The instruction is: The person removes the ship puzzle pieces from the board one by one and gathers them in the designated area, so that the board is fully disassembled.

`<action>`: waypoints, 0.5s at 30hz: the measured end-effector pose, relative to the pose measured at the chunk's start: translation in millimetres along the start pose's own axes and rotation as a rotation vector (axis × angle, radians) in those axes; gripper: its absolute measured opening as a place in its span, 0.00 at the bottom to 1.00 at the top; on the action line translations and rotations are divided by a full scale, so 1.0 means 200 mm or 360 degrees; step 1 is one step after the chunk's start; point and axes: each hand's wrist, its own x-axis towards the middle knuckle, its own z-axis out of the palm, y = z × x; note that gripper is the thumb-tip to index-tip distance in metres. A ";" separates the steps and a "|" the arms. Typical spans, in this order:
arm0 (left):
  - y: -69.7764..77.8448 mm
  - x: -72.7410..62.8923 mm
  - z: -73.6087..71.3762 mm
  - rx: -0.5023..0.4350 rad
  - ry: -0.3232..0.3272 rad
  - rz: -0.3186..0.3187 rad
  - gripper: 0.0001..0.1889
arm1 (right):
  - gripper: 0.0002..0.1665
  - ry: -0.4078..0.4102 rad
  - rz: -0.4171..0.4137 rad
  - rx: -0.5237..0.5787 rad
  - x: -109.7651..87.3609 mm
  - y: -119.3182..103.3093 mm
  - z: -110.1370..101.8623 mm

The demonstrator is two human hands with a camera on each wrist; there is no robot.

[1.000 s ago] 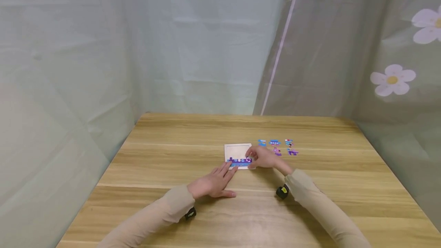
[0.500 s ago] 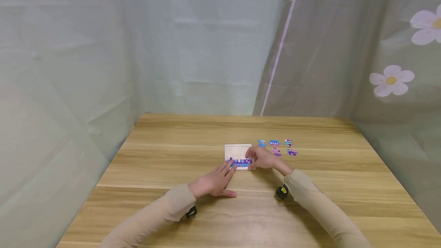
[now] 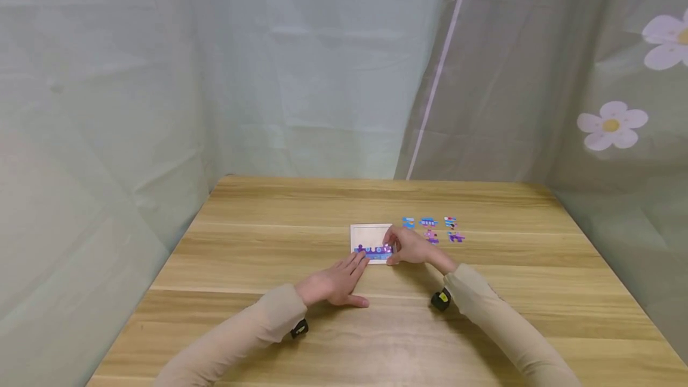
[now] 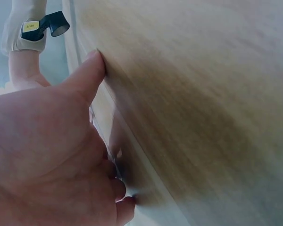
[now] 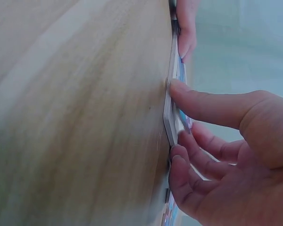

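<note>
A small white-rimmed puzzle tray [image 3: 352, 233] lies on the wooden table, with blue and purple jigsaw pieces [image 3: 371, 255] along its near side. The left hand [image 3: 337, 284] lies with fingers outstretched, its fingertips on the pieces at the tray's near left and its thumb on the table. At the tray's right side, the right hand [image 3: 412, 247] has curled fingers and thumb about a purple puzzle piece [image 3: 387, 249]. In the right wrist view, the thumb is at the tray's edge [image 5: 169, 115] and the fingertips are by the piece's end; the exact contact is partly hidden.
Several loose jigsaw pieces [image 3: 429, 223] lie in rows on the table [image 3: 279, 208] to the right of the tray, partly behind the right hand. Pale curtains [image 3: 344, 76] hang beyond the table's far edge and at both sides.
Both hands stay at nearly the same spots. The purple piece under the right fingers shifts very slightly and catches more light.
</note>
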 end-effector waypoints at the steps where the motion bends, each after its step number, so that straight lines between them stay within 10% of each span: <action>1: 0.00 0.00 0.00 -0.0004 -0.0002 -0.0002 0.49 | 0.24 0.0001 -0.0003 0.0016 0.00 0.00 0.00; 15: 0.01 0.00 -0.01 0.0003 0.0013 -0.0012 0.49 | 0.15 0.0042 -0.0014 0.0109 0.00 0.03 0.00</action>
